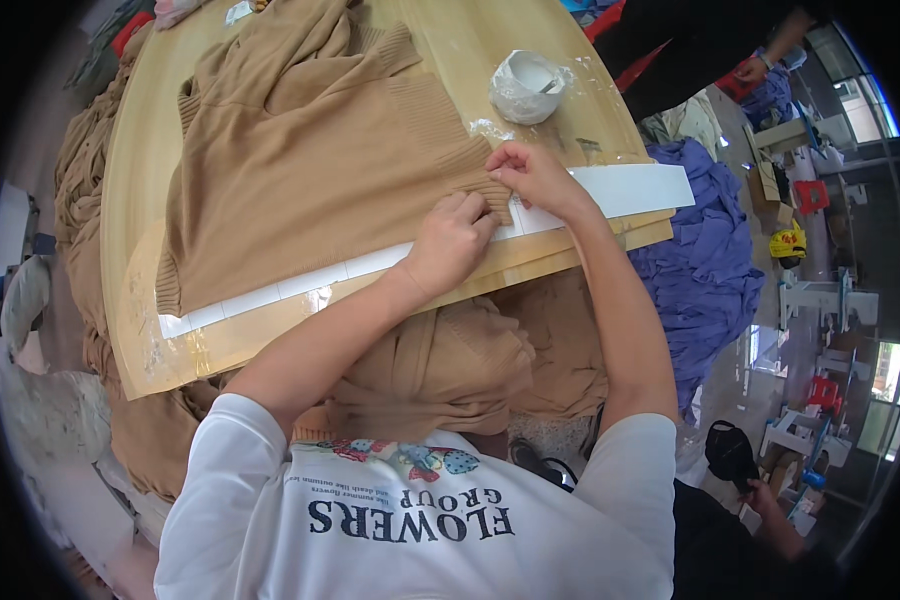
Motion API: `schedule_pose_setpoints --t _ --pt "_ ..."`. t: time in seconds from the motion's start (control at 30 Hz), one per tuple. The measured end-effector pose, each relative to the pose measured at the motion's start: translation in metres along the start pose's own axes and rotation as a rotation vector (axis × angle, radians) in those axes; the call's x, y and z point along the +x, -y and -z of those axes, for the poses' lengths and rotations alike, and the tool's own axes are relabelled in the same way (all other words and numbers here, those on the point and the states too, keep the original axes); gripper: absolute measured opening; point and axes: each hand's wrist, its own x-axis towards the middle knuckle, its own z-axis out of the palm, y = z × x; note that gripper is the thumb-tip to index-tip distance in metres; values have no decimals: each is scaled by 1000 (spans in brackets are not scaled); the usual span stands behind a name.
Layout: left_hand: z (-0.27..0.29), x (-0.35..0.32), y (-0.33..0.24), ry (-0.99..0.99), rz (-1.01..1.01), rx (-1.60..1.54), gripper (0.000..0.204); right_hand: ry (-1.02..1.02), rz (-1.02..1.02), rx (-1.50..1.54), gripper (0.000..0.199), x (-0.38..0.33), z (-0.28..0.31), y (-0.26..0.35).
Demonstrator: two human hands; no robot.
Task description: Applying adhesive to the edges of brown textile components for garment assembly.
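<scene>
While reaching over the near edge of the table (470, 45), the right hand (530, 180) is pinching ribbing on the tan knit garment (300, 210); the left hand (454, 235) is curling beside it, grip hidden. Garment is lying left of table centre, smooth wood showing toward the far end.

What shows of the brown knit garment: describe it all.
The brown knit garment lies spread on the table, its far part bunched in folds. It looks soft and plain, with ribbed bands. Its near edge runs along a white strip; the left hand and right hand touch the ribbing at its right end.
</scene>
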Motion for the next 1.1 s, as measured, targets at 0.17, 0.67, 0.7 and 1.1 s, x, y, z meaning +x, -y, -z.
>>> schedule_pose_setpoints --t 0.17,0.67,0.7,1.1 --pt "-8 3 -4 -25 -30 -8 17 -23 3 96 11 1 0 -7" --pt "-11 2 -22 -6 -23 321 16 -140 90 150 10 4 -13 -13" --pt "-10 -2 -29 47 19 337 21 -157 88 123 10 3 -14 -14" --pt "-7 -33 -52 269 94 459 52 -203 60 -7 11 2 -21 -8"
